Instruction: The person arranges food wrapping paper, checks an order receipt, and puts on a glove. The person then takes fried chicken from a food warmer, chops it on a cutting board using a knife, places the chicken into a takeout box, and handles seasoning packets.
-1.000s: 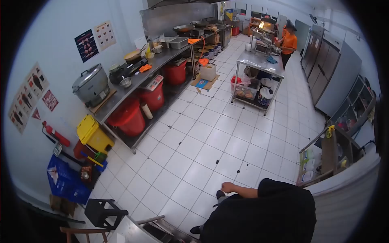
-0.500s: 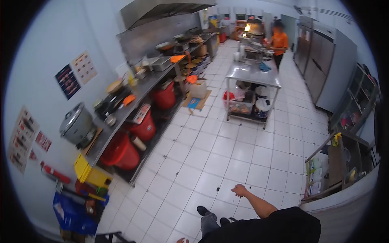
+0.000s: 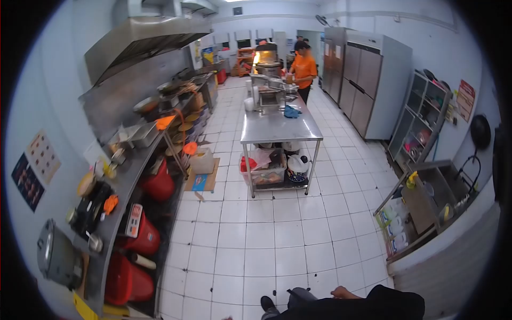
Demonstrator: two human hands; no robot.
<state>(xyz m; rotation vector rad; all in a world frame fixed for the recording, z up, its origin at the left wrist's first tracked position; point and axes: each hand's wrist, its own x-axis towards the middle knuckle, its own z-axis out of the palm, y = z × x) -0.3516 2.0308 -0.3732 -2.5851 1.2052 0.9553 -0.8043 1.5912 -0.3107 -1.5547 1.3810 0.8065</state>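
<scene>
My right hand point(image 3: 340, 292) hangs low at the bottom of the head view, beside my dark clothing. Its fingers are loosely bent and a little apart, and nothing shows in them. Of my left hand only a small sliver point(image 3: 228, 318) shows at the bottom edge, its fingers hidden. White floor tiles point(image 3: 261, 234) lie under and ahead of me. One dark shoe point(image 3: 268, 304) is in sight. Neither hand touches any object that I can see.
A steel table point(image 3: 280, 128) stands ahead, a plastic bin point(image 3: 264, 173) on its lower shelf. Left is a long counter point(image 3: 125, 176) above red buckets point(image 3: 144, 234). Fridges point(image 3: 362, 80) and a sink point(image 3: 426, 208) line the right. A person in orange point(image 3: 304, 69) stands beyond the table.
My view has swung rightward and levelled up, so the steel table is nearer and more central. My right arm is drawn back towards the body, and my left hand has nearly left the view.
</scene>
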